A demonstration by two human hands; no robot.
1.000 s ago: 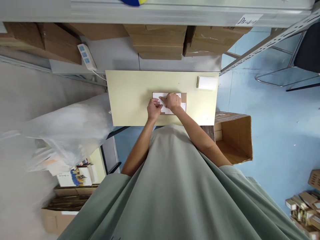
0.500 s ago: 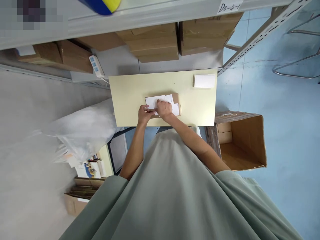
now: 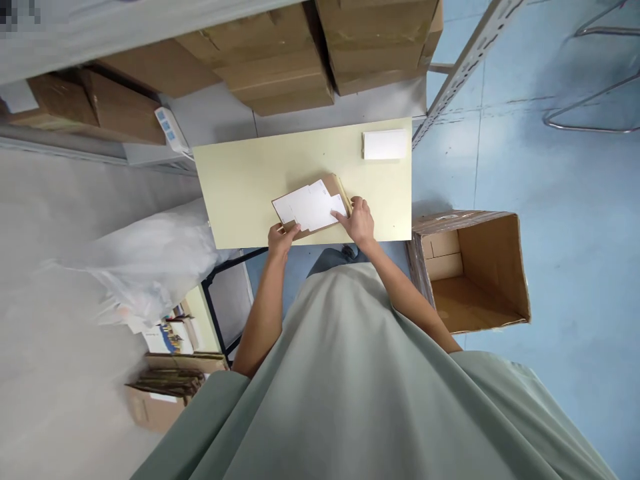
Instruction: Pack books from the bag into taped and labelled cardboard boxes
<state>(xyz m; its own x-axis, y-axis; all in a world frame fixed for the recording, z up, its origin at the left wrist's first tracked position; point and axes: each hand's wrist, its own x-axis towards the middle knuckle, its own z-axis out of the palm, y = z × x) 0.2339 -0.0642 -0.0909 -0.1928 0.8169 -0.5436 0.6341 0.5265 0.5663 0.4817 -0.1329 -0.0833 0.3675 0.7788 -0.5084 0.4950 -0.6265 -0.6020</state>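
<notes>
A flat brown cardboard package (image 3: 330, 183) with white paper labels (image 3: 313, 205) on its top is tilted above the pale yellow table (image 3: 240, 180). My left hand (image 3: 283, 240) grips its lower left corner, thumb on top. At the right end, my right hand (image 3: 359, 221) is closed round the edge, its thumb over the labels. The fingers beneath the package are partly hidden. A stack of white paper (image 3: 385, 145) lies at the table's back right corner.
Cardboard boxes (image 3: 275, 60) stand on a shelf behind the table. An open carton (image 3: 475, 280) is on the floor at the right. To the left are a white plastic bag (image 3: 155, 253), a power strip (image 3: 171, 130) and a box of flattened cardboard (image 3: 155, 407).
My right hand has moved from the top of the labels to the package's right end. The package is now turned, its right end farther from me. The camera view has shifted.
</notes>
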